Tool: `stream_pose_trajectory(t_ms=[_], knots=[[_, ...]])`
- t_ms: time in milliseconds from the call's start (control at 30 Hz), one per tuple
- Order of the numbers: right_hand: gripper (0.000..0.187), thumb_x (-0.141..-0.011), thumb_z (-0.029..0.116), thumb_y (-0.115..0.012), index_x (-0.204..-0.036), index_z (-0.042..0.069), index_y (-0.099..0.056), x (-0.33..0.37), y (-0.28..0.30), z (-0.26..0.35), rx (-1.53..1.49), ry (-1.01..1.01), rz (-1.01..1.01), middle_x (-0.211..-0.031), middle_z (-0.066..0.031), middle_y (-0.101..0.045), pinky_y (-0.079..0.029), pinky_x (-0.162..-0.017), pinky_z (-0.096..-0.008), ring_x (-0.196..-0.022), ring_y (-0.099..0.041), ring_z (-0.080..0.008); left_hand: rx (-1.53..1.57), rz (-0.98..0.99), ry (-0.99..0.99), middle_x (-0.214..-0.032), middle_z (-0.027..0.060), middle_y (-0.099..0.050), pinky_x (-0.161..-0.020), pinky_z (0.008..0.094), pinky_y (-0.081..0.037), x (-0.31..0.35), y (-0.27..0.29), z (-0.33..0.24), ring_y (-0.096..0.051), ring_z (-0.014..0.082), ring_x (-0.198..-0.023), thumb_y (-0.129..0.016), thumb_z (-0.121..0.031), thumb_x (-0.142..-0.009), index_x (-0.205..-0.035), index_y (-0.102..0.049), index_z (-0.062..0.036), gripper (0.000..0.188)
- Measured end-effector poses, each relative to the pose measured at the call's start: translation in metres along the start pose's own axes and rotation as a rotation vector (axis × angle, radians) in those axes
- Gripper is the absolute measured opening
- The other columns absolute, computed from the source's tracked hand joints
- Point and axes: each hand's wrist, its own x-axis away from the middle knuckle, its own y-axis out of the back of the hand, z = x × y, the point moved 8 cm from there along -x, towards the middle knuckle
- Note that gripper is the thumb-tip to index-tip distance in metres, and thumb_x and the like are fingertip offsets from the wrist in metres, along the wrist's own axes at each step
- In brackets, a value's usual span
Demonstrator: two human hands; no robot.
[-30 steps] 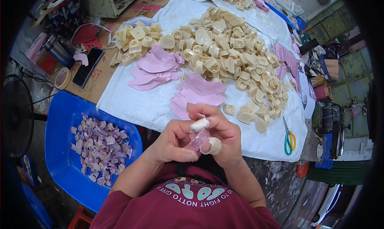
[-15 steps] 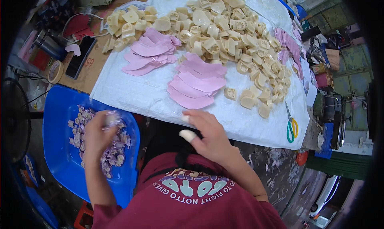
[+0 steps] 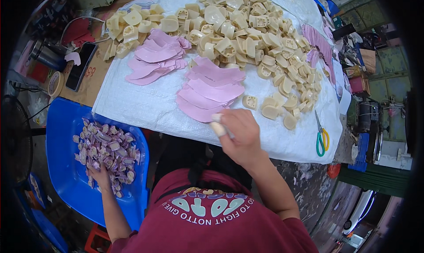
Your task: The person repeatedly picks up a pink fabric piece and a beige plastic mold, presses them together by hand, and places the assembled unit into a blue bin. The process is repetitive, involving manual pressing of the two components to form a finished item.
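Both of my hands are at work apart from each other, to either side of the front of an overlapping stack of thin, curved pink pieces [image 3: 210,87], my landmark. Left of that stack and nearer to my body, my left hand [image 3: 100,175] reaches down into a blue plastic tub [image 3: 59,158], fingers among small cream blocks wrapped in glittery purple-pink [image 3: 110,147]; whether it grasps any of them I cannot tell. My right hand [image 3: 242,138], with pale wraps on the thumb and forefinger, has its fingertips at the stack's front right edge; I cannot make out whether they pinch a piece.

Just right of the stack lies 1 loose cream block [image 3: 250,102], and beyond the stack spreads a large heap of glossy cream heel-shaped blocks [image 3: 251,43]. A 2nd pile of curved pink pieces [image 3: 157,56] sits left of the stack. Well to its right are scissors with green and yellow handles [image 3: 321,131]. Under the stack, a white woven sheet [image 3: 145,107] covers much of the worktop; farther left of the stack lies a black phone [image 3: 81,67].
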Motion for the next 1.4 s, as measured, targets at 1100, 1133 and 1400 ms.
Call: stream_pose_trajectory(t_ms=[1100,1133,1400], knots=[[0.016,-0.075,0.003,-0.063,-0.090,0.005,-0.059,0.022,-0.002,0.001,-0.324,-0.148,0.055,-0.080,-0.0106,-0.060,-0.041,-0.075,-0.0397,-0.079,-0.058,-0.0295,1.039,1.110,-0.676,-0.118,0.0098,-0.060,-0.092,0.0314,-0.044,0.200,0.056,-0.480,-0.057,0.0182,-0.103,-0.070,-0.014,-0.080,-0.129,-0.053,-0.0020,0.053],[0.021,-0.073,0.002,-0.063,-0.094,0.004,-0.061,0.025,-0.007,0.002,-0.298,-0.157,0.172,-0.088,-0.0120,-0.063,-0.043,-0.083,-0.0403,-0.085,-0.060,-0.0303,0.997,1.182,-0.619,-0.114,0.0103,-0.062,-0.088,0.0307,-0.047,0.201,0.046,-0.479,-0.059,0.0185,-0.101,-0.069,-0.014,-0.083,-0.126,-0.055,-0.0010,0.048],[0.035,-0.071,0.003,-0.064,-0.106,0.000,-0.061,0.017,0.048,-0.079,0.562,-0.191,0.028,-0.121,-0.0159,-0.057,-0.032,-0.104,-0.0476,-0.121,-0.046,-0.0348,1.369,1.239,-0.138,-0.108,0.0175,-0.064,-0.073,0.0323,-0.060,0.181,0.035,-0.498,-0.065,0.0231,-0.096,-0.058,-0.015,-0.092,-0.110,-0.062,0.0055,0.027]])
